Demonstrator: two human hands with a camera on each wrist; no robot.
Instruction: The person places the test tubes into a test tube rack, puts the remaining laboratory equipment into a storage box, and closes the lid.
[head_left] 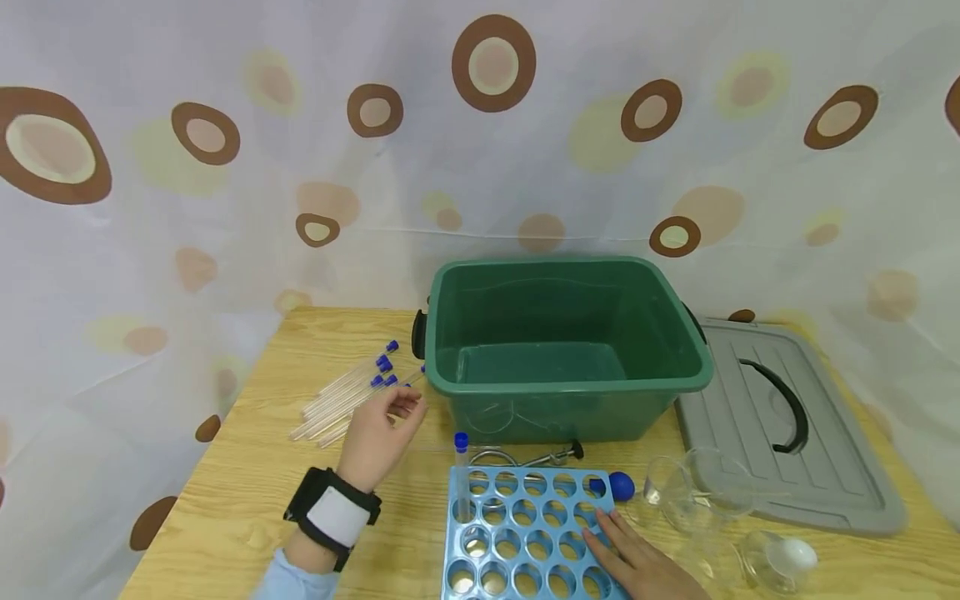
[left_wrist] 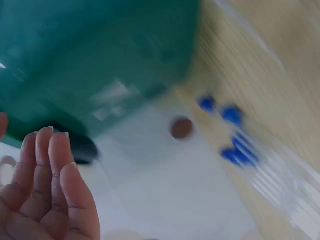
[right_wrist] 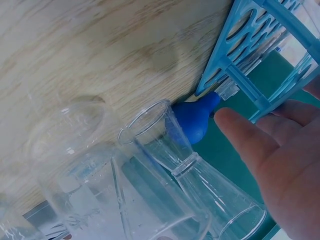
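My left hand (head_left: 381, 433) is raised beside several clear test tubes with blue caps (head_left: 345, 400) lying on the table. Its fingers bend loosely, and the left wrist view shows nothing in them. A light-blue test tube rack (head_left: 510, 533) stands at the front. One capped tube (head_left: 462, 479) is upright in its far left corner hole. My right hand (head_left: 641, 562) rests its fingers on the rack's right edge; its thumb is not clearly seen. Just past the fingers, a blue rubber bulb (right_wrist: 192, 120) lies at the rack's far right corner.
A green bin (head_left: 562, 412) stands behind the rack, with a grey lid (head_left: 787, 433) to its right. Clear glassware (head_left: 701, 492) and a white-capped glass vessel (head_left: 780, 560) stand right of the rack. A metal clamp (head_left: 551, 458) lies between rack and bin.
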